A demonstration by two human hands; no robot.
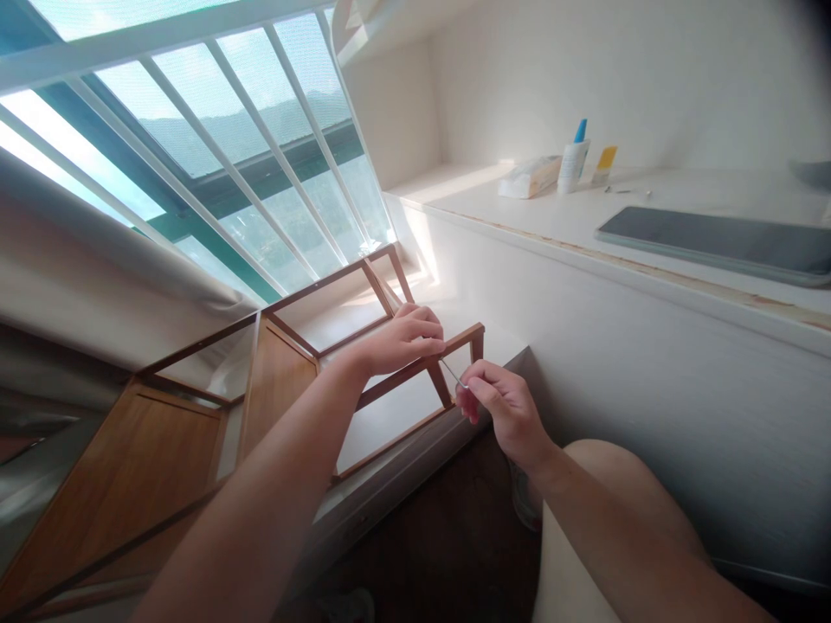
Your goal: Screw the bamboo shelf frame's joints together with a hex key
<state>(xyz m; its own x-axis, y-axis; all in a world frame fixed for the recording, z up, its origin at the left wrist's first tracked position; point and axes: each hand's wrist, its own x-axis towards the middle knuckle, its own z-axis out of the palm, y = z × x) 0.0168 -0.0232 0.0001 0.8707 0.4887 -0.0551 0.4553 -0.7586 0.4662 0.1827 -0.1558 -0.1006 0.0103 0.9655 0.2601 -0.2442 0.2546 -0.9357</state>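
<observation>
A brown wooden rack of thin slats and flat panels lies tilted on the white window ledge. My left hand is closed around one of its upper slats near a corner joint. My right hand pinches a small screwdriver with a pinkish handle and a thin metal shaft. The shaft's tip points at the joint just below my left fingers.
A window with white bars fills the left. On the white desk at right lie a dark tablet, a tissue pack, a white bottle with a blue cap and a small yellow tube. My bare knee is below.
</observation>
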